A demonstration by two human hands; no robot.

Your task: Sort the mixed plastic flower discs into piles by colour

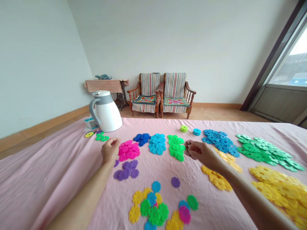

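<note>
Flat plastic snowflake discs lie sorted by colour on a pink cloth (59, 166). My left hand (109, 150) is curled in a loose fist beside the magenta pile (129, 150); I cannot make out what its fingers hold, if anything. My right hand (202, 154) reaches to a small dark brown pile (188, 146) next to the bright green pile (177, 147), with its fingers pinched on brown discs. A purple pile (126, 170) lies below the left hand. A mixed heap of coloured discs (155, 207) lies near me.
A white jug (106, 111) stands at the far left of the cloth. Light blue (157, 143), dark blue (142, 138), blue (220, 141), dark green (263, 151) and yellow (280, 188) piles spread across the cloth. Two wooden chairs (161, 94) stand by the back wall.
</note>
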